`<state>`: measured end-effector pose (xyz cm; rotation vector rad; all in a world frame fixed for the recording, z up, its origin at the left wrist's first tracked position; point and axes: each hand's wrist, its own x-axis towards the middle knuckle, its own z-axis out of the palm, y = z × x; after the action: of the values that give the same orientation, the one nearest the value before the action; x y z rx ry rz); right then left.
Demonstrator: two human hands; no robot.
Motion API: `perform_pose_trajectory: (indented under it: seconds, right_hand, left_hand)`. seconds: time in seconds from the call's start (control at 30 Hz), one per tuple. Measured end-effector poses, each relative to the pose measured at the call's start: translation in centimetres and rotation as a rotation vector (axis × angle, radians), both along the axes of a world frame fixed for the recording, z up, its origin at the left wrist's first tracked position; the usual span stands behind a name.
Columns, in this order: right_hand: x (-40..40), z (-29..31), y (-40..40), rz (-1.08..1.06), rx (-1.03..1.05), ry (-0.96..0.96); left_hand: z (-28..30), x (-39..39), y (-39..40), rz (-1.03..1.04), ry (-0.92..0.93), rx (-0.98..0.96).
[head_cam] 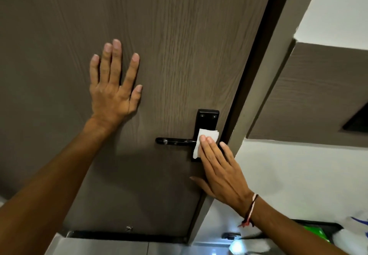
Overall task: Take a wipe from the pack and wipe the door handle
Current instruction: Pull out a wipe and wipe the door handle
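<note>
A black lever door handle on a black backplate is fixed to the brown wood-grain door, near its right edge. My right hand presses a folded white wipe flat against the backplate where the lever joins it, fingers extended over the wipe. My left hand lies flat on the door, fingers spread, up and to the left of the handle, holding nothing. A green pack, partly hidden behind my right forearm, lies at the lower right.
The door frame runs diagonally right of the handle, with a white wall beyond it. A brown boxed panel juts out at the upper right. A dark tray-like surface with white items sits at the bottom right. Shiny floor shows below.
</note>
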<state>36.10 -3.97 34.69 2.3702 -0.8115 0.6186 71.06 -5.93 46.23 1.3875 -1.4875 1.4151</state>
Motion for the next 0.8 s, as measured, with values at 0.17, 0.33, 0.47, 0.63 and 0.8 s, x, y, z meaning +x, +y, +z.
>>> perform_pose_trajectory:
  seconds: [0.17,0.33,0.47,0.63,0.8]
  right_hand:
    - [0.5,0.9,-0.1,-0.014,-0.031,0.118]
    - [-1.8,1.0,-1.0,-0.013,0.029,0.113]
    - [-2.1,0.9,-0.8,-0.033,0.087,0.104]
    - [2.2,1.6,0.4,0.052,0.057,0.169]
    - [1.1,2.5,0.4,0.043,0.045,0.092]
  left_hand:
    - [-0.1,0.2,0.0,-0.005,0.007,-0.001]
    - [-0.3,0.4,-0.4,0.000,0.008,-0.006]
    - [-0.3,0.1,-0.2,0.004,0.011,-0.002]
    - [-0.2,0.5,-0.1,0.007,0.007,0.012]
    - [-0.3,0.5,-0.1,0.012,0.002,0.033]
